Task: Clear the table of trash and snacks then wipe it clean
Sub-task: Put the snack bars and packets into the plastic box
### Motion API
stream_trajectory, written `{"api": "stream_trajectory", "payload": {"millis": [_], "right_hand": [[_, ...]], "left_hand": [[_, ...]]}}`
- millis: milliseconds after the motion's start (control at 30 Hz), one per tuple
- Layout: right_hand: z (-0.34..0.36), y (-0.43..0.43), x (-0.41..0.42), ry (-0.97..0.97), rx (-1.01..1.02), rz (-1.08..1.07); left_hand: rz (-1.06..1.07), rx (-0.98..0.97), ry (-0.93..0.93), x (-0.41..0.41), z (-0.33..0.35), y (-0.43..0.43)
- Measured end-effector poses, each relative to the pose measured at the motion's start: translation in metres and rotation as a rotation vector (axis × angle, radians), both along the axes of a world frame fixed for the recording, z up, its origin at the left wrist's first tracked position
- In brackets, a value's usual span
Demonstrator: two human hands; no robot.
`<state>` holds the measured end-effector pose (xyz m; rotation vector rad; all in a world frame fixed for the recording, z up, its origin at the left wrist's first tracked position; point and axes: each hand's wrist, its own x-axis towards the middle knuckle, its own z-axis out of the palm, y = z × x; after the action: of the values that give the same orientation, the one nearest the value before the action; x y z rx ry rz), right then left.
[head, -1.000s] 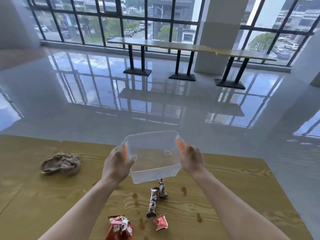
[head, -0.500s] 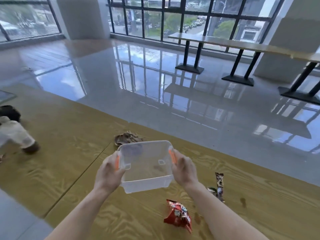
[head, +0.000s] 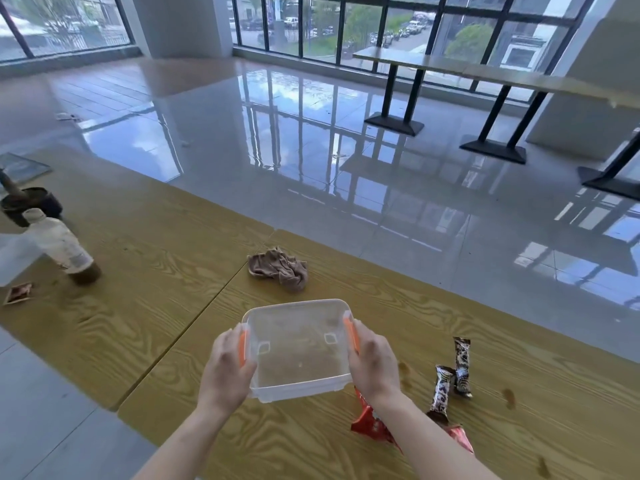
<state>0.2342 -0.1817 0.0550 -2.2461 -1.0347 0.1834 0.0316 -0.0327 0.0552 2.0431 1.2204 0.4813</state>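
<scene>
I hold a clear plastic container (head: 298,348) with orange side clips above the wooden table (head: 156,271). My left hand (head: 227,372) grips its left side and my right hand (head: 372,365) grips its right side. It looks empty. A crumpled brown cloth (head: 278,268) lies just beyond it. Two dark snack bars (head: 452,375) lie to the right of my right hand. A red snack wrapper (head: 370,422) is partly hidden under my right forearm, and another small red wrapper (head: 460,438) lies beside it. Brown stains (head: 509,398) dot the tabletop.
At the far left stand a white bottle with brown liquid (head: 64,249), a dark pot (head: 31,204) and a clear box edge (head: 14,258). A small brown sachet (head: 19,293) lies near them. Glossy floor and other tables (head: 485,72) lie beyond.
The view has swung further left and the container sits lower and nearer the table. The bottle and pot at the left are now in fuller view. Both hands keep their grip.
</scene>
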Motion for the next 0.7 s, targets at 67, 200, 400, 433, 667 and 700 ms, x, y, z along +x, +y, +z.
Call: {"api": "stream_trajectory", "payload": {"millis": [67,200,400,433,667,700], "right_hand": [[-0.001,-0.002,0.0,0.008,-0.013,-0.001],[0.001,-0.004,0.003,0.032,-0.074,0.031],[0.006,-0.034,0.017,0.067,-0.032,-0.047],[0.007,-0.043,0.022,0.064,-0.032,-0.067],[0.009,-0.118,0.062,0.044,-0.065,-0.204],[0.007,-0.129,0.066,0.05,-0.087,-0.214]], "left_hand": [[-0.005,-0.001,0.002,0.0,-0.003,-0.002],[0.012,-0.003,0.017,0.0,-0.007,-0.004],[-0.103,0.287,0.125,0.011,0.004,-0.017],[-0.134,0.341,0.122,0.016,0.008,-0.023],[-0.341,0.455,-0.033,0.063,0.032,-0.086],[-0.373,0.45,-0.057,0.069,0.034,-0.096]]}}
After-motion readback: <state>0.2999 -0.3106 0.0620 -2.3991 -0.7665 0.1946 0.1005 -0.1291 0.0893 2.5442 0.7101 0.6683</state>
